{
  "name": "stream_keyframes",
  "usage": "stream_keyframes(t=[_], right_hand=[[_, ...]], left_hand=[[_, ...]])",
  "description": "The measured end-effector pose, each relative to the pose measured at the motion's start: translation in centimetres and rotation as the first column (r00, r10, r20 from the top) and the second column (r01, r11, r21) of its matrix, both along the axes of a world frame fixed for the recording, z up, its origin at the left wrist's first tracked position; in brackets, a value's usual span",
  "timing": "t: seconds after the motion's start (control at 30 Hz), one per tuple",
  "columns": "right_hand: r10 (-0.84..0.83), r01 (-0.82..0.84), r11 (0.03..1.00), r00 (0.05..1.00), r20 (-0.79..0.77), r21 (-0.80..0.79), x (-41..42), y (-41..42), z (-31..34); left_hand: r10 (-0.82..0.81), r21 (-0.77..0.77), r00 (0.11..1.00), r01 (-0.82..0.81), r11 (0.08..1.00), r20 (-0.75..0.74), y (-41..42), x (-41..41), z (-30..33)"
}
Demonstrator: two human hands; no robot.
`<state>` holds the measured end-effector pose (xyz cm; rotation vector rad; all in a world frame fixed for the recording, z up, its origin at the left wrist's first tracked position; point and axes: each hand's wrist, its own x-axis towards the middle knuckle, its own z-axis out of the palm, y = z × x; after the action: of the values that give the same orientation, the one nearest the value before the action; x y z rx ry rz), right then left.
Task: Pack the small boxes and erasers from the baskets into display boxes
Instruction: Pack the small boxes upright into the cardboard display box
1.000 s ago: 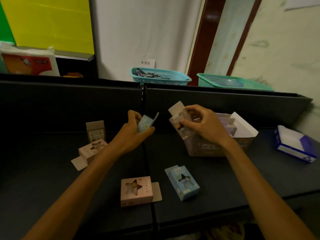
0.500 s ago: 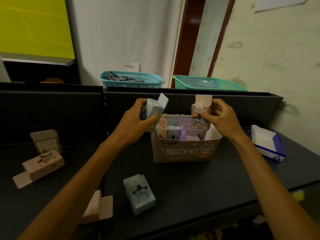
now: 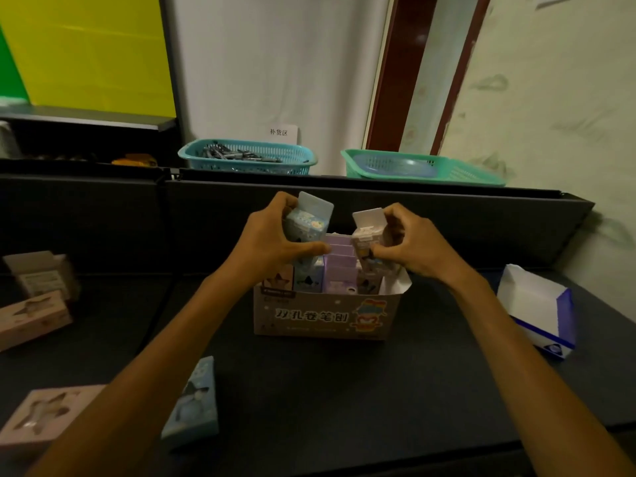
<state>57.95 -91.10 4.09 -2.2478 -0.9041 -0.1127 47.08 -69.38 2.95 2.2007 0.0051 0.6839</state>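
So we've got the display box (image 3: 327, 316) sitting in the middle of the dark table (image 3: 395, 380), open at the top, with colourful lettering and a cartoon figure on its near face. It's already partly filled: a row of small boxes stands upright inside, pink and blue ones at the left, purple ones (image 3: 339, 266) stepped back through the middle.

Our left hand (image 3: 275, 244) is curled round a small blue box (image 3: 308, 222), thumb across its front, holding it upright just over the left side of the display box with its top flap sticking up. Our right hand (image 3: 411, 247) pinches a small pale box (image 3: 368, 237) the same way over the right side, flap open at the top too. Both look like they sit at the rim level, can't tell if the bottoms are already down between the others.

On the table closer to us there's another blue box (image 3: 192, 404) lying on its side, partly behind our left forearm. A pink box with a star-shaped window (image 3: 44, 413) sits at the near left corner, one more pink star box (image 3: 32, 318) further up the left edge, and a brownish box (image 3: 38, 275) standing behind that. Off to the right there's a white and blue carton (image 3: 537, 311), open.

Beyond the table's raised back wall sit two baskets: a teal basket (image 3: 247, 156) with dark bits in it, and a green basket (image 3: 423, 168) to its right.
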Motion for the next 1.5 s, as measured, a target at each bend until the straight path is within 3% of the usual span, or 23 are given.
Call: stream_keyframes(t=[0.2, 0.53, 0.73, 1.03, 1.33, 1.5], right_hand=[[0.084, -0.081, 0.989, 0.996, 0.014, -0.125, 0.4, 0.8, -0.1], [0.089, -0.105, 0.981, 0.991, -0.102, -0.166, 1.6, 0.2, -1.1], [0.009, -0.021, 0.937, 0.999, -0.035, -0.350, 2.0, -0.2, -1.8], [-0.039, 0.162, 0.763, 0.978, 0.205, -0.626, 2.3, 1.0, -2.3], [0.007, 0.155, 0.741, 0.971, 0.238, -0.653, 2.1, 1.6, -2.2], [-0.003, 0.110, 0.796, 0.984, 0.177, -0.595, 1.5, 1.9, -1.6]], left_hand=[[0.057, 0.057, 0.998, -0.055, 0.997, -0.035, 0.1, 1.1, -1.0], [0.008, 0.069, 0.998, -0.004, 0.998, -0.062, 1.1, 1.4, -1.1], [-0.011, 0.042, 0.998, 0.014, 0.999, -0.062, 1.5, 1.4, -1.2], [-0.034, 0.058, 0.996, 0.039, 0.998, -0.078, 1.6, 1.5, -1.2], [-0.071, 0.117, 0.980, 0.094, 0.989, -0.186, 1.8, 1.4, -0.7], [-0.051, 0.208, 0.969, 0.103, 0.973, -0.242, 1.7, 1.6, -0.7]])
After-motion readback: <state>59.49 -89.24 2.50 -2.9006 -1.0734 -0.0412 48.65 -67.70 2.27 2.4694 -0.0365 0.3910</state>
